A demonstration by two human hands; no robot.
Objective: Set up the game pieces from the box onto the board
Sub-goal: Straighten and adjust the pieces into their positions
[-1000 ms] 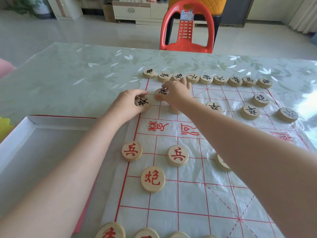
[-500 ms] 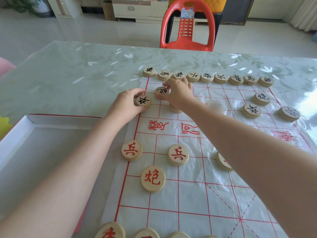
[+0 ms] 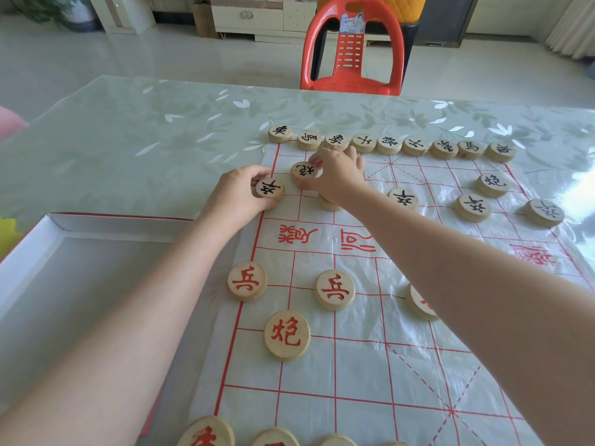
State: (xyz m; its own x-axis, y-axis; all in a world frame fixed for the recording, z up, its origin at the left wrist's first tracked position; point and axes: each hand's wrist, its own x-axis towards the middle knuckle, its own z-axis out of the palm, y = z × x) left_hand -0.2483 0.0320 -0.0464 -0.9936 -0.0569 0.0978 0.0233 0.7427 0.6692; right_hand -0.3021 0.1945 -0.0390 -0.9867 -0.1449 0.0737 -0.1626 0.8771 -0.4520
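Observation:
A white plastic board (image 3: 360, 358) with red grid lines lies on the table. Round wooden pieces stand on it: a far row with black characters (image 3: 389, 144), black soldiers (image 3: 472, 207) and a black cannon (image 3: 492, 184) at right, red soldiers (image 3: 247, 280) and a red cannon (image 3: 287, 338) near me. My left hand (image 3: 238, 194) grips a black soldier piece (image 3: 269, 188) at the board's left edge. My right hand (image 3: 336, 177) pinches a black cannon piece (image 3: 304, 171) just right of it. Another piece (image 3: 327, 202) is half hidden under my right wrist.
A white box (image 3: 48, 239) with a red edge lies open left of the board. A red plastic chair (image 3: 352, 49) stands beyond the far table edge. The table has a green leaf-patterned cover (image 3: 145, 133). More red pieces (image 3: 206, 432) sit at the near edge.
Both hands stay on their pieces with only slight shifts; the black cannon piece under my right fingers has turned a little. The other pieces have not moved.

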